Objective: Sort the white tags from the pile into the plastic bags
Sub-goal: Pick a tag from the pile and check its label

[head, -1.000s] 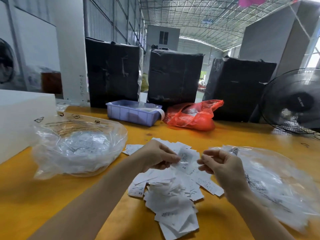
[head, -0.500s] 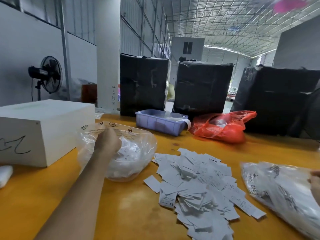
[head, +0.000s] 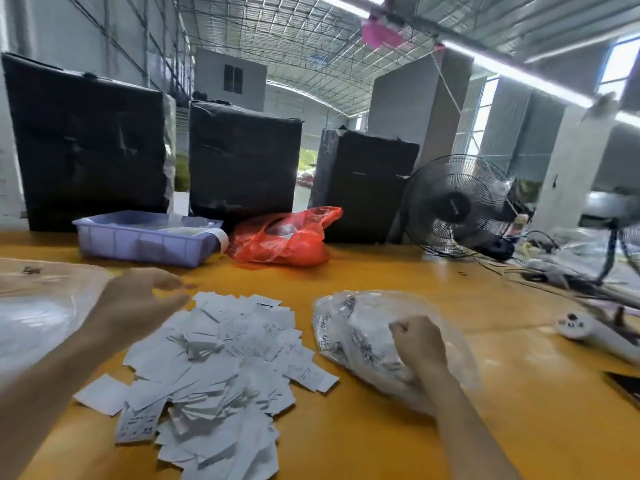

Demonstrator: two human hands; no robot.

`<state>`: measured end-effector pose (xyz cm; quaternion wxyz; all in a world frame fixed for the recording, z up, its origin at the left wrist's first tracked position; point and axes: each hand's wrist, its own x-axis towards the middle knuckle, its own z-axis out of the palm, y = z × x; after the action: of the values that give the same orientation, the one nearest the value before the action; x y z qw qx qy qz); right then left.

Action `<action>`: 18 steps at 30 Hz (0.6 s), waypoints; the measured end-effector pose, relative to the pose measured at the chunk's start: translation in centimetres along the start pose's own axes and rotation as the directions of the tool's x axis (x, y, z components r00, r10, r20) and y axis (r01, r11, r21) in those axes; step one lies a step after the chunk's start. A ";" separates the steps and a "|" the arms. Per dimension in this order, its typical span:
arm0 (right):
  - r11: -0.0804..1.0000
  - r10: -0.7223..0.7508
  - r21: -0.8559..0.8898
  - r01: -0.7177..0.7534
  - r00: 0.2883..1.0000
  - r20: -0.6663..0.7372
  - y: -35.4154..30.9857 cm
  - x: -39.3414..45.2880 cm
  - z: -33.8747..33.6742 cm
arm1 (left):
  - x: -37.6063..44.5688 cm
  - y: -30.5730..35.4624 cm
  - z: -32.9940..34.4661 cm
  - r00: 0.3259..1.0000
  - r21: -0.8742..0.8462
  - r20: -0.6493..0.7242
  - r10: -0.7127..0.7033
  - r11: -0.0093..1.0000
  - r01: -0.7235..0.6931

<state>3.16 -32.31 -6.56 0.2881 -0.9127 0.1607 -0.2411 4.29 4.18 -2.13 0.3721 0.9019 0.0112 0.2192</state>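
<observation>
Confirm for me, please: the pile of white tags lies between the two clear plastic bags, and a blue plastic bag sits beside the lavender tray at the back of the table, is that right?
Not quite. The bag beside the lavender tray is red, not blue, as the head view shows. The rest holds: the pile of white tags lies between the left clear bag and the right clear bag.

Two hands: left (head: 138, 303), right (head: 417, 344). Two clear plastic bags, one left (head: 38, 317), one right (head: 360, 327). One pile of white tags (head: 221, 368), too many to count. Three black wrapped bales (head: 86, 143). One blue tray (head: 145, 237), one red bag (head: 287, 237), one fan (head: 457, 206).
</observation>
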 end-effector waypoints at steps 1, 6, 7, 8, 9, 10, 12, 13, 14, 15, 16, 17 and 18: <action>0.998 0.018 0.066 -0.017 1.000 -0.014 -0.1 0.0 -0.2 | -1.1 0.8 1.1 0.997 -0.080 0.080 0.010 0.997 -0.004; 0.641 0.101 0.765 -0.056 0.995 -0.011 -3.0 -0.4 -2.3 | -4.1 3.5 5.3 0.951 -0.229 0.271 0.149 0.969 -0.087; 0.470 0.049 0.875 -0.113 0.994 0.102 -4.0 -0.9 -2.5 | -4.5 4.1 5.4 0.942 -0.281 0.286 0.172 0.956 -0.090; 0.371 -0.022 0.912 -0.176 0.980 0.198 -5.1 -1.6 -2.6 | -4.8 4.7 5.5 0.934 -0.351 0.307 0.180 0.934 -0.065; 0.346 -0.099 0.908 -0.237 0.953 0.287 -6.2 -2.3 -2.4 | -5.0 5.2 5.3 0.923 -0.435 0.345 0.170 0.901 -0.003; 0.363 -0.171 0.887 -0.287 0.915 0.366 -7.4 -3.3 -2.0 | -5.1 5.7 5.1 0.903 -0.513 0.401 0.154 0.854 0.083; 0.413 -0.277 0.838 -0.355 0.828 0.488 -9.3 -5.3 -0.8 | -5.5 6.4 4.7 0.840 -0.619 0.515 0.170 0.751 0.228; 0.429 -0.303 0.817 -0.386 0.790 0.533 -10.0 -6.1 0.0 | -5.7 6.6 4.5 0.818 -0.636 0.544 0.189 0.728 0.255; 0.443 -0.316 0.796 -0.413 0.759 0.570 -10.4 -6.7 0.6 | -5.8 6.6 4.3 0.814 -0.646 0.546 0.200 0.718 0.257; 0.456 -0.320 0.780 -0.429 0.739 0.593 -10.8 -7.2 1.1 | -5.7 6.6 4.3 0.830 -0.658 0.525 0.190 0.709 0.255; 0.481 -0.322 0.768 -0.423 0.730 0.603 -11.0 -7.5 1.4 | -5.7 6.4 4.5 0.861 -0.672 0.485 0.151 0.695 0.257; 0.512 -0.325 0.760 -0.400 0.729 0.602 -11.1 -7.7 1.6 | -5.5 6.2 4.7 0.890 -0.689 0.446 0.093 0.670 0.276; 0.543 -0.331 0.756 -0.365 0.734 0.592 -11.0 -7.8 1.6 | -5.4 5.9 4.8 0.907 -0.709 0.419 0.036 0.638 0.302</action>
<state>-0.78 -19.59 -3.75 0.7276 -0.6779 -0.0822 0.0660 0.51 -4.32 -3.23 0.7248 0.6831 -0.0890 -0.0119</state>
